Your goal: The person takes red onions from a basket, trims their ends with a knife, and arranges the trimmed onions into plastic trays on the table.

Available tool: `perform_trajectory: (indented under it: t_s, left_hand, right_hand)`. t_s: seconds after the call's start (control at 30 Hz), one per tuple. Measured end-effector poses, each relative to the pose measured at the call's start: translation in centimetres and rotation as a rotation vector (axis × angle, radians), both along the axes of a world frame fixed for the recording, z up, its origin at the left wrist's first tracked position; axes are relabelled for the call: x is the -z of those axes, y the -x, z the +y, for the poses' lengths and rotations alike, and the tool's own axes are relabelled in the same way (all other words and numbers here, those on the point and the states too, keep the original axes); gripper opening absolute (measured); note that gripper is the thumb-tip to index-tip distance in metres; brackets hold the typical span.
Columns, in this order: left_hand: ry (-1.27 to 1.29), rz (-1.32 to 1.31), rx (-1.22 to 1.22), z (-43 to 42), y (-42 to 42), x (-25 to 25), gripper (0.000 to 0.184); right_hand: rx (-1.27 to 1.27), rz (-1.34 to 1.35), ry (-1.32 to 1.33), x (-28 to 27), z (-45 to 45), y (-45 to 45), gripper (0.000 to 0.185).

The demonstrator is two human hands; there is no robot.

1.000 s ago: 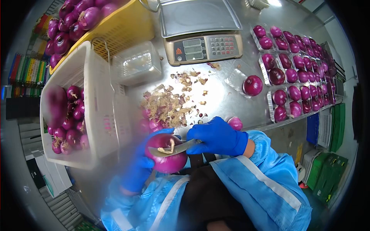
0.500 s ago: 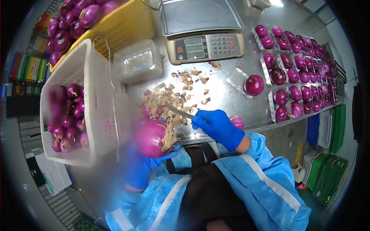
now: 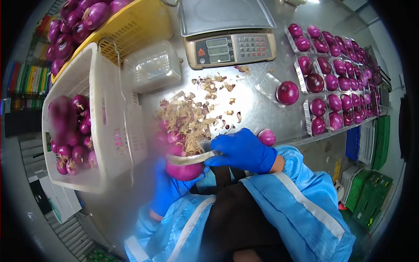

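Observation:
A large red onion [image 3: 187, 171] sits in my left hand [image 3: 168, 187], whose blue-gloved fingers wrap round its underside. My right hand [image 3: 242, 150], also in a blue glove, grips a knife [image 3: 192, 158] by its handle. The blade lies across the top of the onion, at the root end. Pale roots [image 3: 193, 142] stand up just beyond the blade. Behind the onion spreads a heap of root and skin trimmings [image 3: 187, 115] on the metal table [image 3: 248, 105]. A smaller peeled onion [image 3: 266, 137] rests just right of my right hand.
At left stands a white crate [image 3: 98, 131] of onions, with a yellow crate [image 3: 144, 30] of onions behind it. A clear plastic tub [image 3: 153, 69] and a scale [image 3: 229, 49] are at the back. Packed onion trays [image 3: 334, 85] line the right side, near a single onion [image 3: 287, 93].
The onion has turned so its roots point away from me. My right hand has brought the knife down and left, from above the trimmings onto the onion.

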State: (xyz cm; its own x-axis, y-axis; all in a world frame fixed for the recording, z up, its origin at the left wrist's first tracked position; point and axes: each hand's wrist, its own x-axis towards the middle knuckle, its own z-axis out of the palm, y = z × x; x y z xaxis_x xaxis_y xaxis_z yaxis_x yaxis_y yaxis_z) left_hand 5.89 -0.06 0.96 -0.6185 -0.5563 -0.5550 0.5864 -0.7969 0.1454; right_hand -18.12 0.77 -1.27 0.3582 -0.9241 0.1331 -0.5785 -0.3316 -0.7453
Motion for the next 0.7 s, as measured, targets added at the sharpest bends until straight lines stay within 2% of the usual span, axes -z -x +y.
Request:
perform_trajectory:
  t_s: [0.1,0.13,0.2,0.23,0.33,0.47,0.5,0.6,0.7]
  left_hand:
    - [0.014,-0.071,-0.054,0.5,0.8,-0.7,0.078]
    - [0.049,-0.185,-0.054,0.6,0.8,-0.3,0.081]
    - [0.122,-0.409,-0.055,0.8,0.6,1.4,0.086]
    - [0.055,-0.353,-0.060,0.4,-0.5,1.9,0.084]
    - [0.021,-0.319,-0.091,-0.3,-0.9,1.5,0.084]
    - [0.185,-0.382,-0.139,-0.9,1.4,1.1,0.081]
    - [0.163,-0.331,-0.134,-1.1,1.8,0.8,0.081]
    - [0.143,-0.317,-0.176,-0.4,1.9,2.2,0.067]
    - [0.146,-0.329,-0.112,0.1,2.2,2.8,0.075]
  right_hand:
    - [0.026,-0.113,0.003,0.4,-0.1,0.4,0.038]
    - [0.037,-0.155,0.003,0.8,-0.1,0.6,0.036]
    - [0.083,-0.146,-0.380,4.8,1.5,2.7,0.034]
    - [0.104,-0.138,-0.566,6.7,2.1,3.7,0.034]
    - [0.083,-0.327,-0.650,6.2,3.3,3.6,0.036]
    - [0.128,-0.203,-0.388,1.4,1.1,2.9,0.036]
    - [0.117,-0.209,-0.334,0.7,0.8,2.9,0.036]
    - [0.123,-0.091,-0.187,-0.6,0.5,2.4,0.038]
    - [0.172,-0.006,-0.089,-0.3,0.7,2.0,0.042]
